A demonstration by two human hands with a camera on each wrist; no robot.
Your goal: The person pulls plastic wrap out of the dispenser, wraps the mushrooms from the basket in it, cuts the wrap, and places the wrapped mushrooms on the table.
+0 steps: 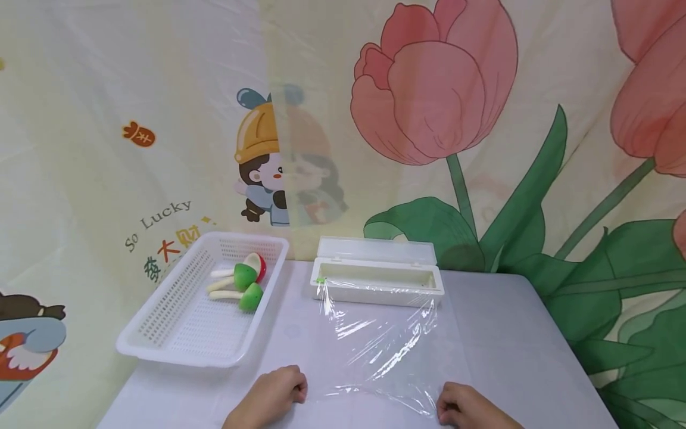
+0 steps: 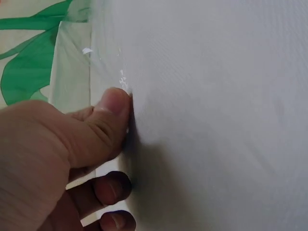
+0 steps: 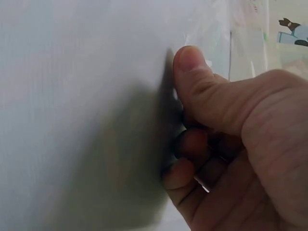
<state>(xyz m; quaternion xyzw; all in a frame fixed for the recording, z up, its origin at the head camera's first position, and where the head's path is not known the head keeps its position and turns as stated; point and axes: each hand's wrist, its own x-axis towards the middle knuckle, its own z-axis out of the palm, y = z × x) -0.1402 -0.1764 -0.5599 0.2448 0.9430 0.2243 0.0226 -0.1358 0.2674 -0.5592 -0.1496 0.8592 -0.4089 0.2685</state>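
Observation:
A sheet of clear plastic wrap [image 1: 383,351] stretches over the table from a white dispenser box [image 1: 375,295] toward the front. Its lid [image 1: 377,250] stands raised at the back, and a small green piece shows at the box's left end. My left hand [image 1: 273,390] pinches the near left corner of the wrap between thumb and curled fingers. At the near right corner, my right hand [image 1: 471,408] pinches the film the same way. Both wrist views show the thumb [image 2: 115,102] pressed down on the film's edge, close over the white tabletop.
To the left, a white plastic basket [image 1: 177,351] holds several toy vegetables: two with green caps [image 1: 250,297] and pale stems, and a red-and-white one [image 1: 256,266]. A printed curtain [image 1: 321,89] hangs behind the white-covered table [image 1: 504,333].

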